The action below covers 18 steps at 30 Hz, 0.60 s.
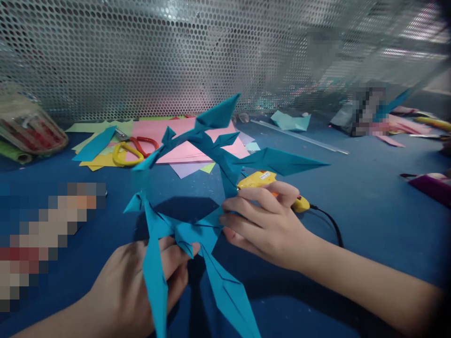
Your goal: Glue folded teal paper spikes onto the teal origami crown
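A blue folded-paper ring (230, 176) with long pointed arms and small points around it is held up above the table. My left hand (130, 277) grips its lower front part, thumb and fingers closed on the folds, partly behind one of the arms. On the ring's right side my right hand (264, 216) pinches the paper between its fingers; the thumb is mostly hidden. Behind that hand lies a yellow glue gun (257, 179) with a black cord, partly covered by the fingers.
Scissors (128, 152) with yellow and red handles lie on coloured paper sheets (148, 129) at the back. A clear jar (30, 122) stands at the left. Clear glue sticks (299, 136) and a pale teal paper scrap (291, 121) lie farther back. Perforated metal mesh (211, 56) rises behind the table.
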### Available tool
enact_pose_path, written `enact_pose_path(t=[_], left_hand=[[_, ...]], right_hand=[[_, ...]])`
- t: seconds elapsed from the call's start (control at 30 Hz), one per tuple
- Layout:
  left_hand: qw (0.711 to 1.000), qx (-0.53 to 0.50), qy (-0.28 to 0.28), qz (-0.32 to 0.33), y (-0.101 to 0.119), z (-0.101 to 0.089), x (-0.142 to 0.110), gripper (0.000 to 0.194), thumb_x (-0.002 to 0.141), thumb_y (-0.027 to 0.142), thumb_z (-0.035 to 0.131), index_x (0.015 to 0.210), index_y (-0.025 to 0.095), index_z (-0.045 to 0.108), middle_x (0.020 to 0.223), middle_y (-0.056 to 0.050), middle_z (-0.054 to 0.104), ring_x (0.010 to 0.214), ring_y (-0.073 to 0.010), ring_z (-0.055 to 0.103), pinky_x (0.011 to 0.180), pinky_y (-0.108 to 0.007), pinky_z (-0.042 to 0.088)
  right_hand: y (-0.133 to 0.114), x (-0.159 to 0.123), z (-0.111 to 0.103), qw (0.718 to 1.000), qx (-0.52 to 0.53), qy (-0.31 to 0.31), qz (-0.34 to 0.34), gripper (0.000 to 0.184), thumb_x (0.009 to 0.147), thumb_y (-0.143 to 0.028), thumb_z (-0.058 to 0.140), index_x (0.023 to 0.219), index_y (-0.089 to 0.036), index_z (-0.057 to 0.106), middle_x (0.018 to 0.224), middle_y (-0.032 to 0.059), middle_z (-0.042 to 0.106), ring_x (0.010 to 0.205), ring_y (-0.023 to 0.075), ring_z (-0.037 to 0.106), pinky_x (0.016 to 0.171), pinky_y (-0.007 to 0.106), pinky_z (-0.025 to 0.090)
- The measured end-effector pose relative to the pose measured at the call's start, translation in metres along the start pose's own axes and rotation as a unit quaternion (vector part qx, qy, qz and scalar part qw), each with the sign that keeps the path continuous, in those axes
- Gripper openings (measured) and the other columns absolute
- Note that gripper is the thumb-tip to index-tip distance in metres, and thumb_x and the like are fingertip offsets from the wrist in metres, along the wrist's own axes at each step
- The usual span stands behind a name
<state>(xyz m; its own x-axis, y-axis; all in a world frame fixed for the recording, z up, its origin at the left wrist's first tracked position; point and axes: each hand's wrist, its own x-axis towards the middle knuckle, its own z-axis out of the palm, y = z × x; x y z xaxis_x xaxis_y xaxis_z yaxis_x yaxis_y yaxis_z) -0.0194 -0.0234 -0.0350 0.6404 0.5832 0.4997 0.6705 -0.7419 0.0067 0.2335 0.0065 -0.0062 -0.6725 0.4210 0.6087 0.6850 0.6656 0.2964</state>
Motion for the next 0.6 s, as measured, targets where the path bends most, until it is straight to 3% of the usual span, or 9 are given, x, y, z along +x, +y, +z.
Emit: enact_pose_path(t=[0.27, 0.4, 0.6], left_hand=[[1.0, -0.003, -0.006, -0.002, 0.002, -0.006, 0.0, 0.026, 0.096, 0.013, 0.048, 0.113, 0.025, 0.064, 0.09, -0.001, 0.081, 0.071, -0.0211, 0.074, 0.059, -0.032, 0.057], [0.999, 0.032, 0.008, 0.022, 0.003, -0.002, -0.009, 0.039, 0.09, 0.007, 0.052, 0.126, 0.024, 0.059, 0.101, -0.003, 0.081, 0.087, -0.0248, 0.076, 0.07, -0.036, 0.059], [1.0, 0.019, -0.004, -0.001, 0.003, -0.002, -0.006, 0.036, 0.092, 0.009, 0.048, 0.122, 0.024, 0.061, 0.093, -0.002, 0.081, 0.083, -0.0246, 0.077, 0.068, -0.036, 0.06]], right_hand=[[0.001, -0.001, 0.002, 1.0, 0.003, -0.01, -0.002, 0.02, 0.093, -0.014, 0.056, 0.077, -0.023, 0.063, 0.087, -0.0022, 0.072, 0.098, 0.0183, 0.049, 0.082, 0.038, 0.027], [0.0, 0.0, 0.001, 1.0, 0.009, -0.012, 0.001, 0.02, 0.092, -0.013, 0.057, 0.076, -0.022, 0.063, 0.086, -0.0031, 0.072, 0.097, 0.0174, 0.048, 0.082, 0.038, 0.028], [0.0, 0.0, 0.002, 1.0, 0.018, -0.003, 0.006, 0.019, 0.089, -0.013, 0.06, 0.073, -0.022, 0.06, 0.086, -0.0043, 0.073, 0.095, 0.0175, 0.051, 0.081, 0.039, 0.029]])
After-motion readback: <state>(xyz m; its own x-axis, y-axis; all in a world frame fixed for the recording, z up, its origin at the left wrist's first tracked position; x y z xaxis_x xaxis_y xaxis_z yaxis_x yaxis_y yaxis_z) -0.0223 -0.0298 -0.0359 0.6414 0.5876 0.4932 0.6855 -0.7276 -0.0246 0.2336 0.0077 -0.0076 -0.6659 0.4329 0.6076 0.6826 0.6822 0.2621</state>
